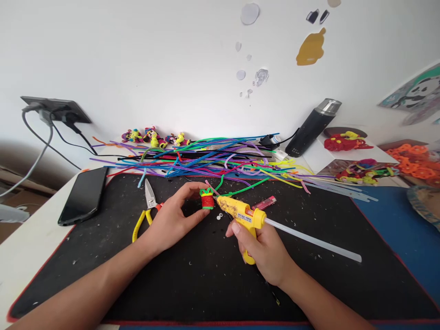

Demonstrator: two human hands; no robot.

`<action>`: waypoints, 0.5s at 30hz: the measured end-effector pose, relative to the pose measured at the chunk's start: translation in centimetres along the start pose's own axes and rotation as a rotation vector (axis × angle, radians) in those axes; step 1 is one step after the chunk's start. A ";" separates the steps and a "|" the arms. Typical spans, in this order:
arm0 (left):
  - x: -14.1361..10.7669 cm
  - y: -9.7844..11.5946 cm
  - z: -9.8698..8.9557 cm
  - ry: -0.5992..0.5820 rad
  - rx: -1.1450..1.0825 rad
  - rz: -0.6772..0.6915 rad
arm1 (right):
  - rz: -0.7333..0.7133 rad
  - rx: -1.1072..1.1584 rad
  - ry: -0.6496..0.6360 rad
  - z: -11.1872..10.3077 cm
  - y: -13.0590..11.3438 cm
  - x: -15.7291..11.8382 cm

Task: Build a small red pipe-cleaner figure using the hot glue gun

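My left hand (177, 215) pinches a small red roll (207, 200) between thumb and fingers; it has a yellow and green top and a green bottom edge. A short pink stem sticks up beside it. My right hand (266, 250) is wrapped round the handle of a yellow glue gun (237, 211), with a long clear glue stick (316, 240) out of its back. The gun's nozzle points left and is right beside the roll; whether they touch is unclear. Small white discs (219, 216) lie just below the nozzle.
Yellow-handled scissors (150, 195) and a black phone (84, 195) are at the left. A red lighter (264, 203) lies behind the gun. Colourful pipe cleaners (202, 158) pile along the wall, near small figures (153, 136) and a dark flask (311, 130). Orange pieces (414, 160) sit far right.
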State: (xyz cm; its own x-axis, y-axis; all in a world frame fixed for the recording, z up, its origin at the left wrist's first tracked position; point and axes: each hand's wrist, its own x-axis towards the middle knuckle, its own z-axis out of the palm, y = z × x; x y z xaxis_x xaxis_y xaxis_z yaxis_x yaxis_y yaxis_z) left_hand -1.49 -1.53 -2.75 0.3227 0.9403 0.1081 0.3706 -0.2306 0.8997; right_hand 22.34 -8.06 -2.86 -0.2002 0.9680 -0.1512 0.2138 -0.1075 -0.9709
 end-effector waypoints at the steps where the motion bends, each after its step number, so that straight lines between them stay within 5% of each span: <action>1: 0.0 0.0 0.0 -0.003 -0.001 0.000 | 0.003 0.007 -0.001 0.0 0.0 0.0; 15: 0.2 0.1 0.2 0.015 -0.027 -0.004 | -0.022 0.018 0.008 0.0 0.3 -0.1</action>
State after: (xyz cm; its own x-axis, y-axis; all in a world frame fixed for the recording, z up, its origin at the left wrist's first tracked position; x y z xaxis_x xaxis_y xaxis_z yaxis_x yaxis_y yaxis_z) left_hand -1.16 -1.42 -2.73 0.3086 0.9447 0.1108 0.3481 -0.2205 0.9111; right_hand 22.42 -8.17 -3.17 -0.1974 0.9719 -0.1280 0.1922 -0.0897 -0.9772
